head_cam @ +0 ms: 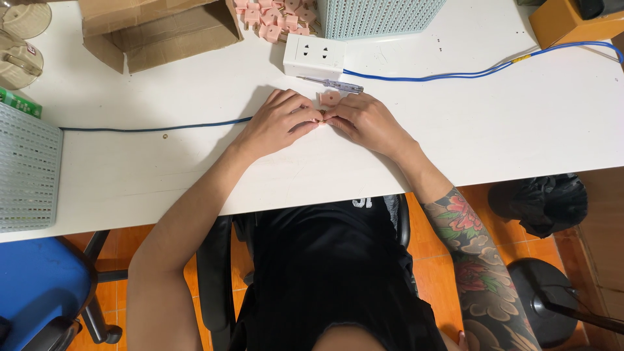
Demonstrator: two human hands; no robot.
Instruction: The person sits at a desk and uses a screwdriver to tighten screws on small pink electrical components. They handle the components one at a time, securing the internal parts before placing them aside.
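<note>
My left hand [276, 122] and my right hand [367, 121] rest on the white table [507, 123], fingertips meeting over a small pink part [323, 117] pinched between them. Another pink piece [329, 98] lies just beyond the fingers. A small screwdriver with a clear handle [333, 84] lies behind it, next to a white socket box [314, 56] with a blue cable [455, 75]. A pile of several pink parts [276, 18] sits at the back.
An open cardboard box [156, 29] stands at back left, a pale perforated basket [377, 16] at back centre, another basket [26, 172] at the left edge. An orange box [565, 23] is at back right. A blue chair [39, 286] stands below left.
</note>
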